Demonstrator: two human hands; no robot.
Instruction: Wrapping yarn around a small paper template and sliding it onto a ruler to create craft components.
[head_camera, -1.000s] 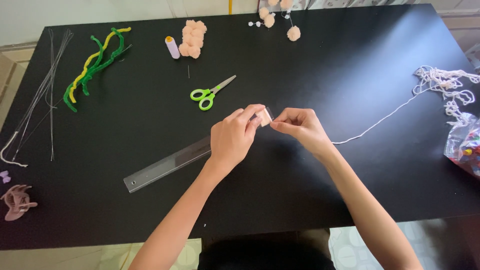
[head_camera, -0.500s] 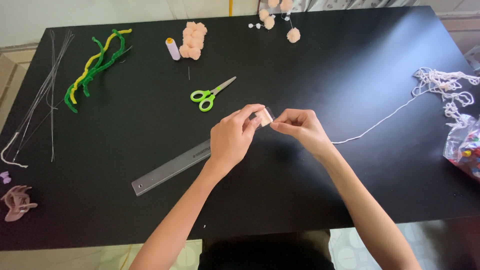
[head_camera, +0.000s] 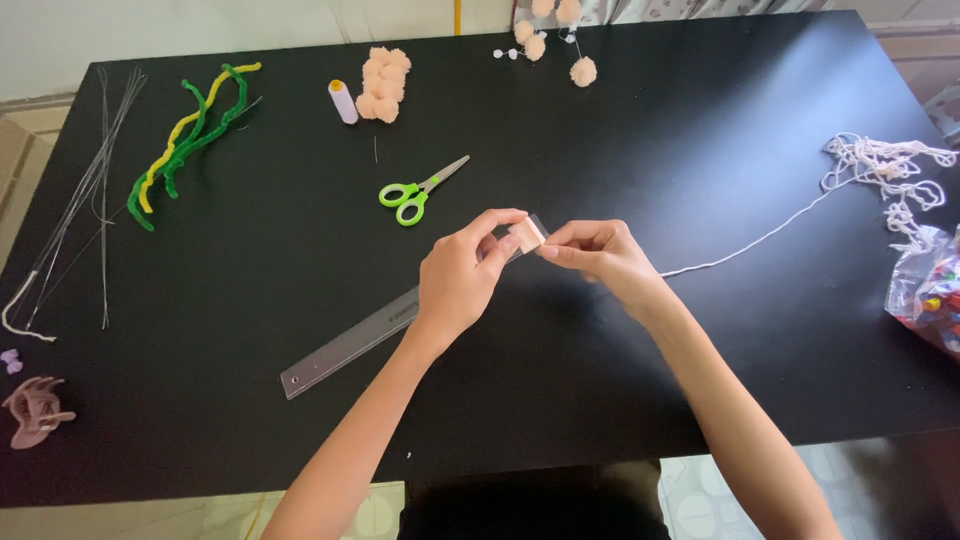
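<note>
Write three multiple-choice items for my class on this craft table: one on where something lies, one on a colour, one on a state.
1. Where do the scissors lie?
A. On the table beyond the left hand
B. In the right hand
C. On the plastic bag

2. What colour are the scissors' handles?
A. Red
B. Green
C. Black

3. How is the clear ruler placed?
A. Standing upright beside the spool
B. One end raised in the left hand, the other on the table
C. Flat under the pompoms

Answers:
1 A: they rest on the black table, further from the person than the left hand, untouched.
2 B: both handle loops are bright green.
3 B: the left hand holds the ruler's upper end, wound with pale yarn, while the right hand pinches the strand; the far end lies on the table.
</note>
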